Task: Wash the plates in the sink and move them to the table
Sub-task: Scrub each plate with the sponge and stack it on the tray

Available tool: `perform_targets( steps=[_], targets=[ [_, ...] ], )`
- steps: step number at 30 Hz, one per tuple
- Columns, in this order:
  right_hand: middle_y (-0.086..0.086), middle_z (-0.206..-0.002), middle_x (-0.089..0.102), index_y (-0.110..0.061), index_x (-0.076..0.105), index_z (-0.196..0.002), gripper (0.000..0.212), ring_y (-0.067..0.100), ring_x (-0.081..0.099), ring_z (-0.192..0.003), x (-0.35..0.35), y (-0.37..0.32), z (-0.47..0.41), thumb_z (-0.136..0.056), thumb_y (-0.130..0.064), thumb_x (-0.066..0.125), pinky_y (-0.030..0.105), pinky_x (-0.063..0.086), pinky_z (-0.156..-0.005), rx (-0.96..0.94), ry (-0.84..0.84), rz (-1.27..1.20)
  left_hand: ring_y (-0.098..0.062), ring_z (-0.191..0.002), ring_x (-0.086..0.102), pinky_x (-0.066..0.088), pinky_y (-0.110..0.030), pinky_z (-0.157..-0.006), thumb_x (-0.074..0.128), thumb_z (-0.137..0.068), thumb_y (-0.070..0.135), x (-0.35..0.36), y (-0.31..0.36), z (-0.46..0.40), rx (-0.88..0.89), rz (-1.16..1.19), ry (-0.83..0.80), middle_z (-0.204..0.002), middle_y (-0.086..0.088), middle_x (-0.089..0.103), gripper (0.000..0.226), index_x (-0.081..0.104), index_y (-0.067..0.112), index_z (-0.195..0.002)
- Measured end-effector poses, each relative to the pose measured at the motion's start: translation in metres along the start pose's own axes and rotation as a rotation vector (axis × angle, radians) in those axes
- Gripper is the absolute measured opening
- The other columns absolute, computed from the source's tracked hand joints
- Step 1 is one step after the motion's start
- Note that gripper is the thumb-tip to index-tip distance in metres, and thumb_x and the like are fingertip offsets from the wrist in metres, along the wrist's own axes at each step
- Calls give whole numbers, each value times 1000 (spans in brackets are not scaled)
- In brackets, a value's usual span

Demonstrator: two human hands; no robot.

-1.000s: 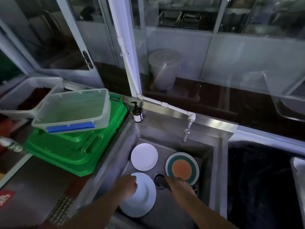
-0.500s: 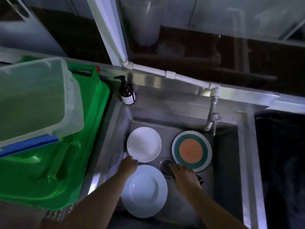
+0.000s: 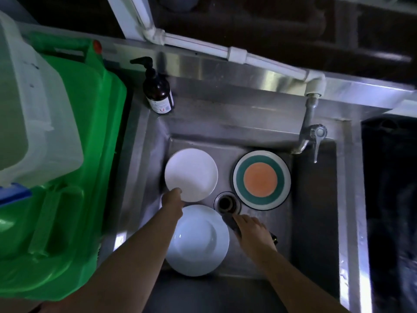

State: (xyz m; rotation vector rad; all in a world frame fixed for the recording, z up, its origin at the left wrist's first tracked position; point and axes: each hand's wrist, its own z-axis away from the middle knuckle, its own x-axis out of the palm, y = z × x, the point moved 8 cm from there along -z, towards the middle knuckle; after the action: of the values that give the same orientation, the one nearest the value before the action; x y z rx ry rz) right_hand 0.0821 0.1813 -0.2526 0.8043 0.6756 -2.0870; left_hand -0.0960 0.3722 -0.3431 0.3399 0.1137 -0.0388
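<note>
From the head camera, three plates are seen flat on the floor of the sink [image 3: 316,222]: a small white plate [image 3: 191,172] at the back left, a large white plate [image 3: 200,242] in front of it, and a banded plate [image 3: 261,180] at the back right. The left hand [image 3: 172,201] is laid at the small plate's near rim, the nearest to it; its fingers are hidden, so its grip cannot be told. The right hand [image 3: 252,229] is pressed on a dark cloth [image 3: 230,222] beside the drain [image 3: 226,202], fingers fairly straight.

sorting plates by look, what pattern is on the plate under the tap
Plate: orange centre, a teal ring round it, pale rim with a dark edge. The head view shows it.
</note>
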Motion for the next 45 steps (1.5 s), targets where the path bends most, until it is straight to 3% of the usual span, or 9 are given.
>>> perform_targets(
  steps=[10, 15, 17, 23, 29, 35, 40, 43, 45],
  targets=[
    [-2, -133, 60, -27, 44, -143, 40, 27, 59, -113, -1, 23, 6, -103, -36, 45, 41, 50, -94, 57, 5, -10, -38, -120, 58, 51, -50, -104, 62, -98, 6, 13, -1, 11, -75, 142, -111, -133, -16, 56, 48, 47, 11, -144],
    [-2, -132, 58, -28, 43, -142, 40, 25, 56, -115, -7, 35, 18, -103, -32, 45, 40, 47, -94, 93, 16, -20, -32, -114, 57, 56, -42, -87, 55, -102, 6, 24, 5, 25, 28, 114, -136, -138, -9, 54, 49, 45, 20, -148],
    [-2, -131, 58, -29, 42, -143, 40, 25, 56, -115, -10, 38, 23, -102, -32, 45, 40, 48, -94, 111, 25, -40, -31, -112, 57, 58, -39, -79, 53, -101, 7, 27, 13, 36, 136, 24, -112, -133, -5, 55, 47, 49, 23, -145],
    [-2, -131, 58, -29, 44, -139, 36, 26, 57, -113, 0, 51, 46, -104, -36, 44, 41, 49, -93, 152, -18, -148, -36, -114, 63, 55, -50, -99, 53, -87, 18, 40, 40, 77, 464, -401, -25, -116, -3, 66, 48, 64, 22, -133],
    [0, -130, 58, -28, 43, -138, 37, 26, 57, -112, 7, 63, 80, -103, -38, 47, 40, 51, -90, 151, -4, -218, -40, -121, 59, 50, -43, -101, 47, -98, 12, 58, 28, 122, 630, -813, 7, -136, -11, 66, 50, 55, 22, -146],
    [1, -127, 60, -29, 45, -137, 38, 27, 59, -109, -2, 81, 121, -100, -38, 49, 40, 53, -86, 117, 72, -258, -41, -117, 60, 52, -43, -97, 44, -99, 13, 62, -8, 179, 764, -1018, -33, -135, -14, 65, 51, 51, 25, -148],
    [2, -131, 59, -29, 43, -142, 41, 28, 59, -111, -21, 96, 162, -101, -33, 50, 41, 53, -89, 69, 143, -274, -38, -119, 60, 52, -48, -100, 43, -96, 21, 43, -42, 232, 793, -980, -92, -140, -10, 62, 55, 47, 27, -150],
    [2, -127, 62, -29, 44, -142, 44, 26, 60, -108, -41, 102, 189, -100, -34, 54, 40, 54, -86, 36, 213, -319, -41, -113, 60, 53, -50, -96, 44, -100, 23, 25, -66, 266, 649, -845, -98, -132, -17, 63, 51, 48, 27, -150],
    [1, -120, 66, -29, 48, -137, 40, 24, 62, -103, -62, 101, 205, -98, -35, 57, 39, 54, -82, 5, 302, -401, -31, -110, 59, 55, -47, -91, 44, -103, 32, 13, -85, 292, 533, -651, -136, -127, -6, 63, 43, 51, 30, -145]
  ],
)
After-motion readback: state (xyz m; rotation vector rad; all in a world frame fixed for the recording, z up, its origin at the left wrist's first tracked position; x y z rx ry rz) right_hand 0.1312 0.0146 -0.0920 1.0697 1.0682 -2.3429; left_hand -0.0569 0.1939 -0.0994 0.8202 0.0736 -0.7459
